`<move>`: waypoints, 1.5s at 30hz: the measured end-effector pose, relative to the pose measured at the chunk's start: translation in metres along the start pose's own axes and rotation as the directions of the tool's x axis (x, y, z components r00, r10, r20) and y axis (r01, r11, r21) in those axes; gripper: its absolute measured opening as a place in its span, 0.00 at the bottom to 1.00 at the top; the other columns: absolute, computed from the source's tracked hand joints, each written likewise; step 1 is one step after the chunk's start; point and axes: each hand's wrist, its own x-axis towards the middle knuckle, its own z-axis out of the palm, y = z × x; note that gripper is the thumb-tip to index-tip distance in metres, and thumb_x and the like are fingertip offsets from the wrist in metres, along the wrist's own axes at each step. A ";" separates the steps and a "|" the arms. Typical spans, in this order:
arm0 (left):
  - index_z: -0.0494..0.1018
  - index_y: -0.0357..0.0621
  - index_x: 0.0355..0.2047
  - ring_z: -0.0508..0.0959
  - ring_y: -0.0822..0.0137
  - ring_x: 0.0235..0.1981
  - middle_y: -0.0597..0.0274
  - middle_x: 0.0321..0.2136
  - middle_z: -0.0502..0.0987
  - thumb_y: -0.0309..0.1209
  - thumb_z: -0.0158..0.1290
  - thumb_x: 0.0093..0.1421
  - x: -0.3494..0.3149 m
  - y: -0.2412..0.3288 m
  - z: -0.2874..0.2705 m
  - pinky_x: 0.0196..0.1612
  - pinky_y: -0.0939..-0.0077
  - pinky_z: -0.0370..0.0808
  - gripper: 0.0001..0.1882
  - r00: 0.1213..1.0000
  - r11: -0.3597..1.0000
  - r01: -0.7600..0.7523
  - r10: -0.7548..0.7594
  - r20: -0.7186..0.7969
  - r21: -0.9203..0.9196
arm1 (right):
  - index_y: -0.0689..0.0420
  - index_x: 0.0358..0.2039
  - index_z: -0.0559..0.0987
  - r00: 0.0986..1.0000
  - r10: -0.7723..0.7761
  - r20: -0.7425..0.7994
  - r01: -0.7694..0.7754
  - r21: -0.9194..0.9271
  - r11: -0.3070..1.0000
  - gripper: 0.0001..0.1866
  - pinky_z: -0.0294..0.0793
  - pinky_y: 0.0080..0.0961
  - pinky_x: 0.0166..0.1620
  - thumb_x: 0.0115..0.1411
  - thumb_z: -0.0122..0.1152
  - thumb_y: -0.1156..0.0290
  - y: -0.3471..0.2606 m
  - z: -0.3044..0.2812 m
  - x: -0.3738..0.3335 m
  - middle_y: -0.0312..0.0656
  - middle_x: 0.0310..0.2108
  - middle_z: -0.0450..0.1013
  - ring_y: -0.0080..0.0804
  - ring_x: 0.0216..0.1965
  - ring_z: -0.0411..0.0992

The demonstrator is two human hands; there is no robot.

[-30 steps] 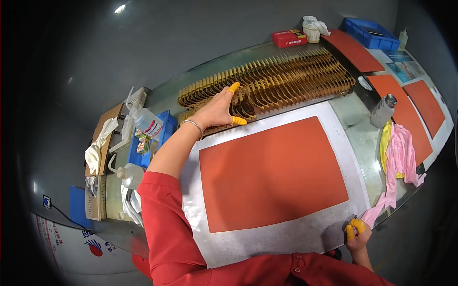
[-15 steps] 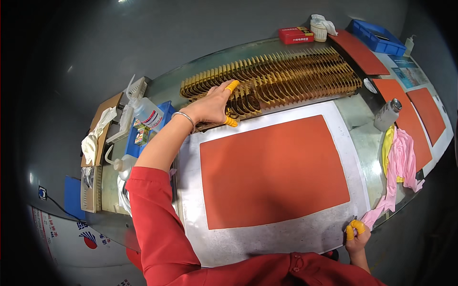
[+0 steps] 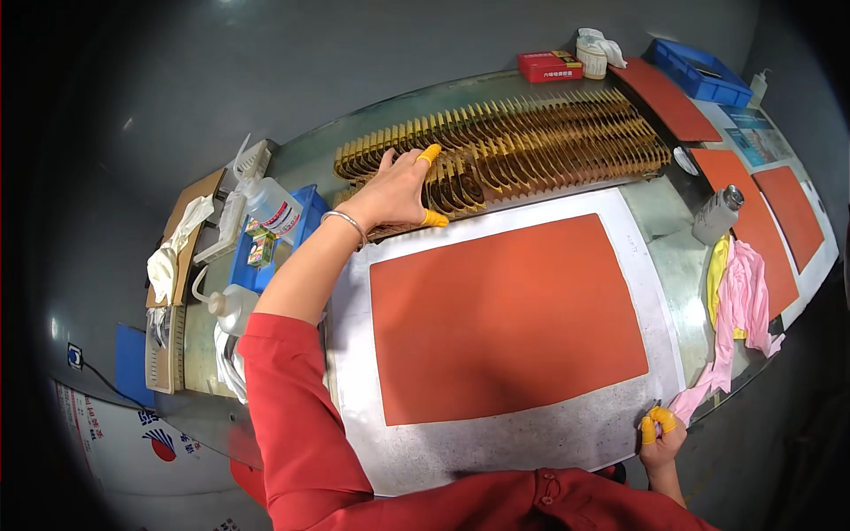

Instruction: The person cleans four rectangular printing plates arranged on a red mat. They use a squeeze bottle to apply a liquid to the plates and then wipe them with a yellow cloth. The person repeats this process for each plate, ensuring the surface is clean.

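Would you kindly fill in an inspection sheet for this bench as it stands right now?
Surface: metal bench carrying a grey sheet with an orange mat on top.
Job's things: rows of golden curved parts standing upright behind the mat.
Clutter: squeeze bottle, blue tray, pink cloth, metal can, red box, blue crate.
Hands: left hand, yellow finger cots on, rests on the golden parts; right hand pinches a small item at the sheet's corner, too small to tell.
Cables: one dark cord at far left.
Surroundings: grey floor.
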 end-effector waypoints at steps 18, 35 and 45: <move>0.50 0.34 0.61 0.54 0.50 0.62 0.42 0.58 0.55 0.50 0.64 0.41 0.039 0.032 0.000 0.62 0.65 0.54 0.54 0.999 0.957 -0.038 0.044 0.014 -0.288 | 0.60 0.26 0.74 1.000 0.004 0.003 -0.004 0.051 0.999 0.07 0.62 0.29 0.19 0.48 0.63 0.75 0.004 -0.005 -0.007 0.42 0.17 0.69 0.37 0.15 0.66; 0.57 0.29 0.55 0.64 0.50 0.55 0.43 0.53 0.61 0.48 0.64 0.42 0.029 0.036 0.000 0.57 0.67 0.62 0.47 0.996 0.956 -0.006 -0.022 -0.091 -0.294 | 0.59 0.27 0.74 0.993 -0.110 -0.047 0.111 0.014 0.994 0.09 0.61 0.30 0.19 0.44 0.63 0.78 -0.004 -0.003 0.005 0.41 0.16 0.67 0.39 0.15 0.66; 0.57 0.34 0.57 0.69 0.57 0.49 0.49 0.49 0.67 0.41 0.68 0.36 -0.032 0.127 -0.015 0.55 0.68 0.64 0.50 0.971 0.857 -0.190 0.090 -0.223 -0.479 | 0.57 0.29 0.74 0.994 -0.100 -0.034 0.100 0.014 0.995 0.10 0.61 0.29 0.18 0.45 0.64 0.77 0.002 -0.006 0.006 0.39 0.17 0.68 0.36 0.14 0.65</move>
